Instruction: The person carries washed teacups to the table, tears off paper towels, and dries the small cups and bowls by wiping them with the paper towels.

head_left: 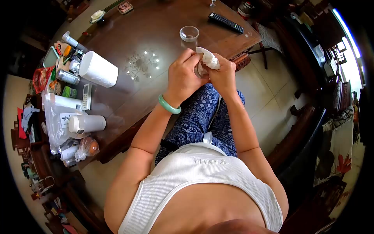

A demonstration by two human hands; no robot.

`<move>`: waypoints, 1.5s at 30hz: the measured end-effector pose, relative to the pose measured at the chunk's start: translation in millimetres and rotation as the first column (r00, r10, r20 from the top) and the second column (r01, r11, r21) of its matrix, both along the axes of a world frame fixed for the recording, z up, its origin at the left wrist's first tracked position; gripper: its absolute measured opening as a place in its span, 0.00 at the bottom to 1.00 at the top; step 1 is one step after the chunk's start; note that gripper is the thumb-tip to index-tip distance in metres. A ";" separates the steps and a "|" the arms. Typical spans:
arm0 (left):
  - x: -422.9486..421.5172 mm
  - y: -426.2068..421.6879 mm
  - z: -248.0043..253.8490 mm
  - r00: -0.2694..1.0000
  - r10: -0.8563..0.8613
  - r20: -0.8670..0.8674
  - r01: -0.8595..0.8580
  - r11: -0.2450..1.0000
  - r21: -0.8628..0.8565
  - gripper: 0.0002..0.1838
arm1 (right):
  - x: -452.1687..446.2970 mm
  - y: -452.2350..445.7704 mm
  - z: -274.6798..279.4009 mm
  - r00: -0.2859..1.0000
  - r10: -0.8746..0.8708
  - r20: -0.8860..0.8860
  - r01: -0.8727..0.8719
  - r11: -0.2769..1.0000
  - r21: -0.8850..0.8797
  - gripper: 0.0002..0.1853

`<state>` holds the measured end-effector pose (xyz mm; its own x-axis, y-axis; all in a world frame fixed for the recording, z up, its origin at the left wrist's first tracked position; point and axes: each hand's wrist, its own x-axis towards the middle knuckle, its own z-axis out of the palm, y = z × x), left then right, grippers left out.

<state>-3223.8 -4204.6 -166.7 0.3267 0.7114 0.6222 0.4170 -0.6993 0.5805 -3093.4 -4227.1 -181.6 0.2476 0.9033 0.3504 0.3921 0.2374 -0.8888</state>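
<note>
In the head view my left hand (184,72), with a green bangle (169,104) on its wrist, is closed around a small clear glass (200,70). Fingers cover most of that glass, so its full shape is hidden. My right hand (223,74) presses a crumpled white tissue (210,60) against it, and the two hands touch above my lap. Just beyond them a clear glass bowl (189,34) stands upright on the dark, glossy table (156,43).
A black remote control (226,23) lies at the far right of the table. Along its left side are a white tissue pack (98,69), a white thermos (87,124), a small white remote (86,96), and several jars and bags. A dark sofa (300,136) stands at right.
</note>
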 end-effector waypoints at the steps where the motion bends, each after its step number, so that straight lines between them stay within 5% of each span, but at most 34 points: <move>1: 1.3 -0.1 0.2 1.000 -0.008 0.019 0.008 1.000 -0.028 0.22 | 2.4 -0.4 -1.6 1.000 -0.008 0.002 0.008 1.000 0.000 0.10; 5: 3.9 1.9 -5.4 1.000 0.004 -0.003 -0.004 1.000 0.013 0.22 | 16.2 1.4 -10.1 0.948 0.159 -0.276 -0.188 0.979 -0.082 0.11; 7: 6.2 0.9 -8.1 1.000 0.014 -0.014 -0.014 1.000 0.027 0.22 | 19.6 2.6 -15.5 0.793 0.184 -0.580 -0.310 0.943 -0.124 0.11; 9: 6.8 0.4 -9.0 0.999 0.024 -0.023 -0.023 0.999 0.048 0.22 | 19.6 4.2 -20.0 0.778 0.174 -0.604 -0.304 0.945 -0.118 0.10; 12: 6.8 -2.7 -13.4 1.000 0.019 0.016 -0.019 1.000 -0.025 0.22 | 16.8 0.2 -14.8 0.988 0.091 -0.129 -0.108 0.985 -0.136 0.08; 16: 6.1 -2.3 -14.0 0.999 0.018 0.046 -0.017 0.999 -0.034 0.22 | 10.3 -3.1 -16.1 0.984 -0.050 0.173 0.068 0.993 -0.095 0.10; 19: 4.6 -2.5 -10.6 1.000 -0.010 0.022 0.010 0.999 0.032 0.25 | 14.2 -6.8 -10.2 0.973 -0.009 0.232 0.025 0.997 -0.067 0.08; 20: 4.2 -4.3 -7.9 0.986 -0.063 0.154 0.077 0.993 -0.087 0.27 | 14.5 -7.2 -10.6 0.998 0.054 0.017 -0.053 0.994 -0.094 0.07; 21: 3.8 -4.9 -6.2 0.953 -0.102 0.287 0.162 0.967 -0.194 0.29 | 16.9 -6.3 -12.4 0.998 0.058 0.019 -0.056 0.994 -0.090 0.07; 24: 2.1 -3.0 -17.7 0.930 -0.150 0.335 0.212 0.964 -0.158 0.31 | 22.5 -6.6 -15.4 0.903 0.233 -0.361 -0.285 0.954 -0.096 0.10; 28: 1.8 -1.8 -24.0 0.924 -0.188 0.334 0.219 0.974 -0.058 0.31 | 10.1 -9.2 -10.0 0.919 0.140 -0.369 -0.132 0.990 0.049 0.13; 30: 0.6 -1.1 -24.2 0.919 -0.201 0.339 0.230 0.972 -0.048 0.32 | 11.0 -14.5 -3.9 0.998 0.018 -0.061 -0.018 1.000 -0.002 0.18; 37: 1.4 -5.0 -20.1 0.844 -0.263 0.468 0.396 0.893 -0.212 0.28 | 8.1 -18.3 6.8 0.997 -0.033 0.063 0.023 0.988 0.156 0.24; 39: 1.0 -5.5 -21.1 0.856 -0.248 0.454 0.375 0.901 -0.216 0.26 | 13.0 -16.3 5.1 0.959 -0.059 0.277 -0.015 0.967 0.256 0.26; 42: 0.4 -7.8 -22.9 0.856 -0.142 0.497 0.337 0.883 -0.328 0.20 | 18.9 -17.4 9.2 0.891 0.004 0.454 -0.093 0.980 0.174 0.27; 45: 0.2 -12.0 -15.1 0.922 -0.080 0.378 0.282 0.809 -0.516 0.18 | 20.6 -17.5 9.3 0.900 0.074 0.429 -0.120 0.989 0.082 0.21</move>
<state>-3223.7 -4216.7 -181.8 0.3373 0.9115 0.2352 0.0337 -0.2614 0.9647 -3072.9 -4244.6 -172.2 -0.0323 0.8679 0.4957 0.6958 0.3756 -0.6122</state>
